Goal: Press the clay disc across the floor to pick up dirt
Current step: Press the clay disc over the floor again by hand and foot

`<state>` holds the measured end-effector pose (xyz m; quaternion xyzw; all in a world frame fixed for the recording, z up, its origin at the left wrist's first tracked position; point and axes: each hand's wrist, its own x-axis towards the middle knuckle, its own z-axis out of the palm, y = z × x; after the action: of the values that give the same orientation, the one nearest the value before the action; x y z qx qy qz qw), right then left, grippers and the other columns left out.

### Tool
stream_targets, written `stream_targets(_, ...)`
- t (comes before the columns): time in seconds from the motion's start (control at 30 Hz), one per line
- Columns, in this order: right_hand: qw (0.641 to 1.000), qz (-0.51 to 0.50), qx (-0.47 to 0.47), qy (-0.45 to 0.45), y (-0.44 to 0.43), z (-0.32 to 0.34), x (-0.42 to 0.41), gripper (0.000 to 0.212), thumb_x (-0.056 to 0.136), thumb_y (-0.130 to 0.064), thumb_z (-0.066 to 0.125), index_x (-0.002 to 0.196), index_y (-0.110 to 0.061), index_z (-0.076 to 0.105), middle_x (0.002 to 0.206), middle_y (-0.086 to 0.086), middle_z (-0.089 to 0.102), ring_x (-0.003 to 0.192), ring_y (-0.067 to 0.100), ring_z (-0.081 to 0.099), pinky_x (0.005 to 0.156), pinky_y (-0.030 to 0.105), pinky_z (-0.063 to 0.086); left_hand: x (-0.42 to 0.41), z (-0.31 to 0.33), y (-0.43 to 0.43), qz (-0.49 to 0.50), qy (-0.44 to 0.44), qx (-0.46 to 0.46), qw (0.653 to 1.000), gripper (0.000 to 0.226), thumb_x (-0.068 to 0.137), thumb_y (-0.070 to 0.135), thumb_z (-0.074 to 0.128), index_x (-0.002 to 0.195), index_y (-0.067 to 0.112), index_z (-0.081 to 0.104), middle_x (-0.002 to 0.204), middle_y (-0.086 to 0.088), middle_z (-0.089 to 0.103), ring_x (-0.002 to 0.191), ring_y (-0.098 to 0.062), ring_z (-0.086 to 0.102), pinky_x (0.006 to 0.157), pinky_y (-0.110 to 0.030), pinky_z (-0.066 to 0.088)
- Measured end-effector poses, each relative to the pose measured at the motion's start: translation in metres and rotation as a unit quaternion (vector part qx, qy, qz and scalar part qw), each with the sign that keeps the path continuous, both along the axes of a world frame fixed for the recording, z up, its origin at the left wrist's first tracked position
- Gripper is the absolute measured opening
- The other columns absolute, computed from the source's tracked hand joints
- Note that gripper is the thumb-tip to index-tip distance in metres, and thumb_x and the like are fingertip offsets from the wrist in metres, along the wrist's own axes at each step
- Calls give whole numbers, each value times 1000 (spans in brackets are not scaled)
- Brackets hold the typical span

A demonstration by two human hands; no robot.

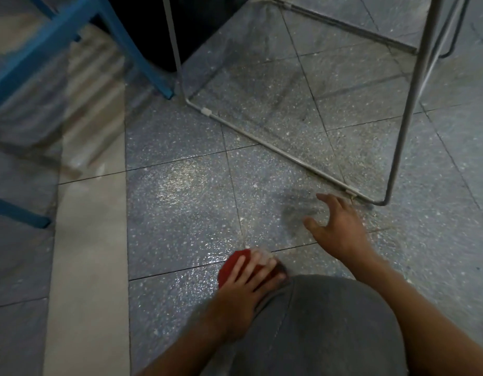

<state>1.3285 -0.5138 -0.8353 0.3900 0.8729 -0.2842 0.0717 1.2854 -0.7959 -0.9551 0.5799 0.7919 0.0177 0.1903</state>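
Observation:
A red clay disc [230, 267] lies flat on the speckled grey tile floor [180, 213], just in front of my knee. My left hand [248, 280] lies on top of it with straight, spread fingers pressing down; most of the disc is hidden under them. My right hand [340, 226] hovers further right over the floor, fingers spread and loosely bent, holding nothing. A blurred shadow falls on the tile just left of it.
A thin metal frame [275, 147] stands on the floor ahead, its near corner beside my right hand. Blue furniture legs [142, 55] stand at the upper left. A pale tile strip [91, 240] runs along the left. My grey-clad knee [330, 329] fills the bottom.

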Motion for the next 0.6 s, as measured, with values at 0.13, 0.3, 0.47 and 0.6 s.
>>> stream_targets(0.13, 999, 31, -3, -6, -15, -3, -17, 68, 89, -47, 71, 147, -21, 49, 152, 9, 49, 139, 33, 43, 110, 45, 38, -63, 15, -91, 179, 37, -30, 983, 80, 104, 77, 34, 171, 39, 15, 181, 4, 0, 166, -34, 11, 132, -61, 9)
stream_targets(0.3, 996, 80, -25, -13, -32, -13, -32, 70, 89, -52, 68, 148, -20, 48, 154, 9, 47, 141, 33, 41, 114, 45, 36, -159, 14, -33, 465, 35, -37, 884, 82, 103, 78, 12, 172, 36, 0, 181, -6, -8, 166, -36, -14, 131, -63, -5)
stream_targets(0.47, 993, 116, -8, 9, -47, -13, -41, 66, 91, -59, 63, 145, -21, 51, 151, 9, 50, 138, 33, 45, 110, 46, 41, -161, 11, 74, 487, -12, -7, 873, 81, 105, 73, 11, 172, 30, -3, 180, -10, -8, 163, -46, -14, 128, -68, -9)
stream_targets(0.6, 992, 104, 11, 66, -55, -10, -52, 57, 94, -55, 61, 137, -19, 58, 141, 11, 59, 129, 33, 55, 103, 45, 46, -76, 6, 87, 274, 9, 42, 961, 77, 107, 67, 30, 172, 28, 17, 181, -7, 6, 165, -46, -5, 131, -66, 1)
